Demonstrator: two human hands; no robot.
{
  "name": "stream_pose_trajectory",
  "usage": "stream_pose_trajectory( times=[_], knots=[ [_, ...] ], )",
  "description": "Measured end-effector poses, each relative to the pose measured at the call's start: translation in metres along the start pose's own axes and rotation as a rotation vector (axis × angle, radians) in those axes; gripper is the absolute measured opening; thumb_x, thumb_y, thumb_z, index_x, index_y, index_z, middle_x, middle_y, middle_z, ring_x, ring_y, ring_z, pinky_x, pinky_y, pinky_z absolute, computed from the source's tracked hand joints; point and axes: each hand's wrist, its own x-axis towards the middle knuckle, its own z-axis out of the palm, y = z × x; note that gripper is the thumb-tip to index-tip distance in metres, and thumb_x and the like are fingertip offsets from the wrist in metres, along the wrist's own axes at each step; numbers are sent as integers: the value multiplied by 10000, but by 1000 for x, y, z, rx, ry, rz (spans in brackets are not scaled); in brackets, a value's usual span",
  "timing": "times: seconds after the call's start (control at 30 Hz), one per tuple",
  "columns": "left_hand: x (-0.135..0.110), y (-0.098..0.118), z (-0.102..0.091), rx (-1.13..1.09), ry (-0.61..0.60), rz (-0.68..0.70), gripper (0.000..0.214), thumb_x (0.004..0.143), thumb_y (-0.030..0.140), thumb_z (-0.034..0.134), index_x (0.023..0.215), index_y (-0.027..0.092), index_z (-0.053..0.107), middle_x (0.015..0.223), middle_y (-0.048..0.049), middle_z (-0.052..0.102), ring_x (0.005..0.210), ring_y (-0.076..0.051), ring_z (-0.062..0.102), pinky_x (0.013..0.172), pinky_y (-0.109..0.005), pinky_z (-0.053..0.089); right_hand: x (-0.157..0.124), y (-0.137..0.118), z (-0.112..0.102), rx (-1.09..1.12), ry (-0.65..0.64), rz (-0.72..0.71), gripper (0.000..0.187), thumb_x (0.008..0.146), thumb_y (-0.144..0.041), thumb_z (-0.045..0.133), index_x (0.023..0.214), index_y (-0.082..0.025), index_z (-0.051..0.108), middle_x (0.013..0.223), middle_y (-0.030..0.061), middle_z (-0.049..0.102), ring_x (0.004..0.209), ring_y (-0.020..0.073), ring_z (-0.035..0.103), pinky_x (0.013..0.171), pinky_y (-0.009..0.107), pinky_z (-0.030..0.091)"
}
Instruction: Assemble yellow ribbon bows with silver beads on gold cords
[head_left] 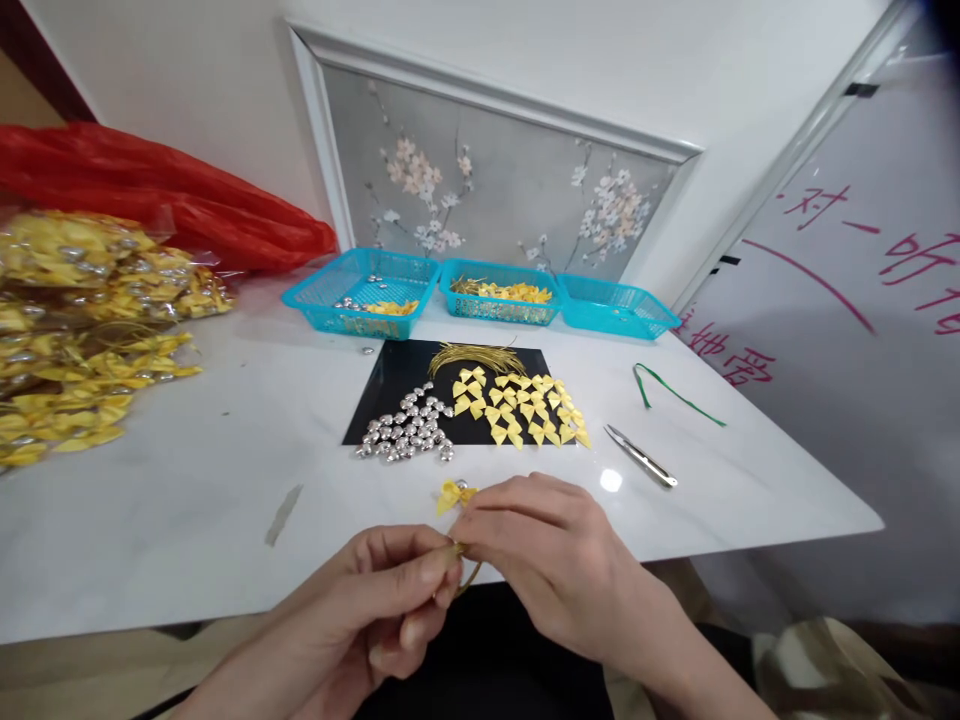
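My left hand (390, 600) and my right hand (547, 555) meet at the near edge of the white table (187, 500). Both pinch a thin gold cord (466, 572) that carries a small yellow ribbon bow (454, 494) with a silver bead. The bow sticks up just above my fingertips. On a black mat (390, 385) farther out lie several silver heart beads (409, 430), several yellow bows (521, 408) and a bundle of gold cords (476, 357).
Three blue baskets (364, 290) stand at the back, two with bows and beads. Tweezers (641, 458) and a green ribbon (671, 392) lie to the right. Clear bags of finished yellow bows (75, 330) and a red bag (165, 205) fill the left side.
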Motion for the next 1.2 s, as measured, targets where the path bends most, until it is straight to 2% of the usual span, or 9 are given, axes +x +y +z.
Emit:
stream_pose_trajectory(
  times=[0.27,0.47,0.67,0.8,0.87,0.93,1.07,1.13,1.2],
  knots=[
    [0,-5,-4,-16,-113,-48,279,748,364,905,644,153,754,529,58,426,452,-18,249,433,-117,227,5,-2,-4,82,-4,-2,240,1037,-94,508,1052,-177,733,825,24,771,709,140,701,634,274,546],
    [1,-3,-1,-40,-163,-64,290,742,357,908,635,141,746,522,67,392,441,-9,224,417,-109,189,3,-2,-3,29,34,-63,261,1032,-69,499,1022,-171,739,839,24,788,699,134,723,586,289,483],
    [0,-2,0,-116,-131,-91,258,704,298,936,641,128,752,585,52,436,472,-10,207,391,-85,186,0,-4,-3,-136,43,-97,325,1071,-109,421,979,-174,725,884,47,786,640,128,646,574,309,409],
    [1,-3,1,-31,-94,-49,245,768,346,893,724,139,770,613,54,443,496,-27,196,390,-85,173,-1,-6,-2,-125,17,-61,302,1024,-44,445,975,-157,721,897,52,778,685,143,640,630,299,453],
    [1,-3,1,108,-18,40,259,826,424,832,836,171,781,600,51,462,505,-51,237,397,-102,199,-2,-5,-3,-117,13,-27,281,990,-9,480,994,-150,722,921,55,781,726,153,661,671,297,485],
    [1,-1,0,316,141,171,317,833,501,789,973,217,777,593,40,513,524,-84,335,424,-134,285,-4,-2,-4,-120,9,11,277,971,7,499,1020,-147,725,929,55,783,748,165,680,691,301,507],
    [11,8,-3,950,491,469,402,827,589,658,1016,251,767,816,-41,724,688,-195,601,595,-278,499,-13,8,-7,-91,31,190,261,979,-38,513,1020,-168,736,932,59,779,792,185,718,709,295,542],
    [22,10,-4,1173,556,544,394,853,564,566,980,243,756,1020,-82,758,807,-252,662,693,-357,537,-18,14,-6,-71,44,314,243,995,-83,519,986,-183,740,903,53,767,770,183,719,700,289,545],
    [35,11,-4,1252,580,557,365,851,511,534,957,227,738,1115,-105,736,882,-291,673,767,-420,537,-22,20,-5,-60,52,388,244,1000,-100,517,962,-187,742,880,48,756,734,176,712,680,284,539]
  ],
)
